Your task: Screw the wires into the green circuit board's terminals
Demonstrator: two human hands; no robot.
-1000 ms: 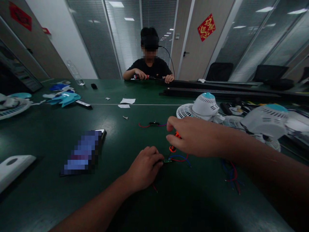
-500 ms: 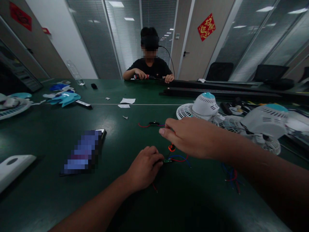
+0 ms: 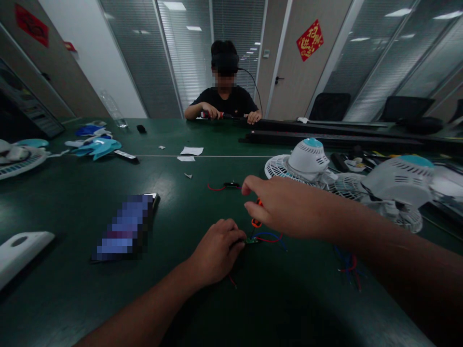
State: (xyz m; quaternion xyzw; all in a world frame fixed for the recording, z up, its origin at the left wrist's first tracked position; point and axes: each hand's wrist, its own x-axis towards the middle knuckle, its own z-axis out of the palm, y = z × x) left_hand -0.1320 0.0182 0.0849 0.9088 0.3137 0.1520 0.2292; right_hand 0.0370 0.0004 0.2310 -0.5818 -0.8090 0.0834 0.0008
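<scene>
Pinched by its left end, a small green circuit board [image 3: 252, 241] lies on the dark green table under my left hand [image 3: 219, 250]. Blue and red wires [image 3: 273, 237] run from the board to the right, and a red wire end shows below my left wrist. My right hand [image 3: 278, 205] is around an upright screwdriver [image 3: 256, 222] with an orange and black handle. Its shaft points down at the board; the tip's exact contact is too small to tell. The thumb and index finger are parted, while the other fingers are hidden behind the hand.
A small black part [image 3: 231, 185] with red wire lies beyond my hands. White fan housings [image 3: 307, 161] stand at the right, near loose wires [image 3: 350, 270]. A phone [image 3: 125, 226] and a white casing [image 3: 21, 255] lie left. Across the table, a person [image 3: 224, 99] holds a red-and-black tool.
My right thumb and index finger have spread apart, showing more of the screwdriver's handle. The left hand and board have stayed in place.
</scene>
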